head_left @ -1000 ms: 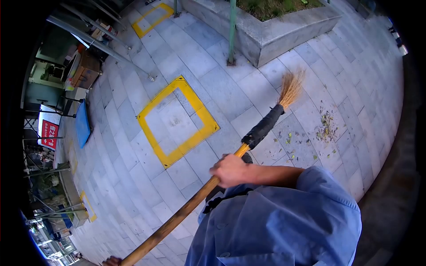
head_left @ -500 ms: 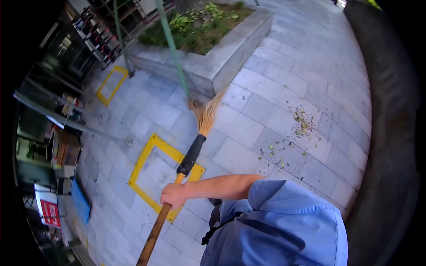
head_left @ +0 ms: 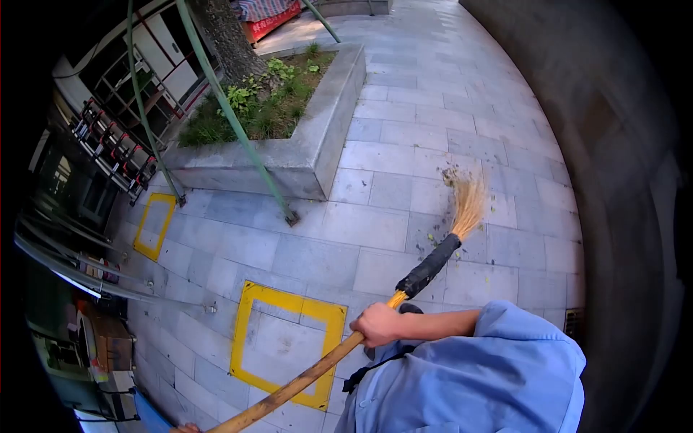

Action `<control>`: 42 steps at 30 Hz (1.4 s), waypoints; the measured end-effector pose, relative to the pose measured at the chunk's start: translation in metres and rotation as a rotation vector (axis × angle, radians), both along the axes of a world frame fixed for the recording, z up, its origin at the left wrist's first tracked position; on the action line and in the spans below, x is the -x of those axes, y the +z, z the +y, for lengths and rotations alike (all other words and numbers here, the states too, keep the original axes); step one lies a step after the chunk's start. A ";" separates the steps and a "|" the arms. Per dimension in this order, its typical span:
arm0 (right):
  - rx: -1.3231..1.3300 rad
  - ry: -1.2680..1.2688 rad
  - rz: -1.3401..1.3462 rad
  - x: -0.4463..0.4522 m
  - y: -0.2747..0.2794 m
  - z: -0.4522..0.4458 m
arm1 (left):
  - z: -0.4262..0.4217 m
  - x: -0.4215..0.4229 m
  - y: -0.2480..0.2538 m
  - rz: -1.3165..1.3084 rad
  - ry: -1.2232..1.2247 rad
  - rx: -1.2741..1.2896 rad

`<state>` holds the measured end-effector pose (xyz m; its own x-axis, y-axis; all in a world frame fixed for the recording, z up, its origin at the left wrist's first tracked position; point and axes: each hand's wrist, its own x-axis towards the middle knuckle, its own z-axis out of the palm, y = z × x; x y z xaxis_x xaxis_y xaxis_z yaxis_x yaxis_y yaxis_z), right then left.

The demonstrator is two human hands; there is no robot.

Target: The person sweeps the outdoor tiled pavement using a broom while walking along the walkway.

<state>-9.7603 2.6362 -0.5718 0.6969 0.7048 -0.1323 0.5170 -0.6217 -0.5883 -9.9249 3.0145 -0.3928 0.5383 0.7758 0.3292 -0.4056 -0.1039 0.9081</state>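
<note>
My right hand (head_left: 377, 325) is closed round the wooden handle of a broom (head_left: 307, 380), just below the black-wrapped part. The straw bristles (head_left: 469, 206) fan out over the paving, up and to the right of the hand. Bits of leaf litter (head_left: 452, 175) lie by the bristle tips, with more scattered alongside; some may be hidden under the straw. At the bottom edge, only a sliver of my left hand (head_left: 188, 428) shows, its fingers bent at the upper end of the handle.
A concrete planter (head_left: 317, 162) with plants and a tree trunk stands ahead left, with green poles (head_left: 234, 119) slanting beside it. A dark wall (head_left: 613, 130) runs along the right. Yellow-painted squares (head_left: 289, 292) mark the paving. Metal rails (head_left: 130, 292) and boxes (head_left: 108, 343) stand at left.
The broom head has swung right, from near the planter's corner to the leaf litter. My right hand has moved right with it, and my left hand has come into view. The camera view has shifted.
</note>
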 end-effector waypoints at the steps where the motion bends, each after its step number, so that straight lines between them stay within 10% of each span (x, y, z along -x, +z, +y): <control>1: 0.036 -0.067 0.023 0.004 0.007 -0.006 | -0.005 -0.030 0.004 -0.059 -0.085 0.078; 16: -0.027 -1.312 0.293 0.077 -0.116 -0.046 | -0.214 -0.374 -0.058 0.306 -1.564 0.137; 31: -0.331 -1.131 -0.579 -0.368 -0.127 -0.061 | -0.151 -0.512 0.037 -0.120 -1.315 -0.360; 42: -0.138 -1.314 -0.465 -0.342 -0.067 0.005 | -0.074 -0.720 0.023 0.035 -1.649 0.072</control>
<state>-9.4180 2.6411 -0.6387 0.8097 -0.5007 0.3062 -0.2284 -0.7494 -0.6215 -9.2049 2.9407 -0.3697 0.7521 -0.5913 0.2909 -0.0100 0.4312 0.9022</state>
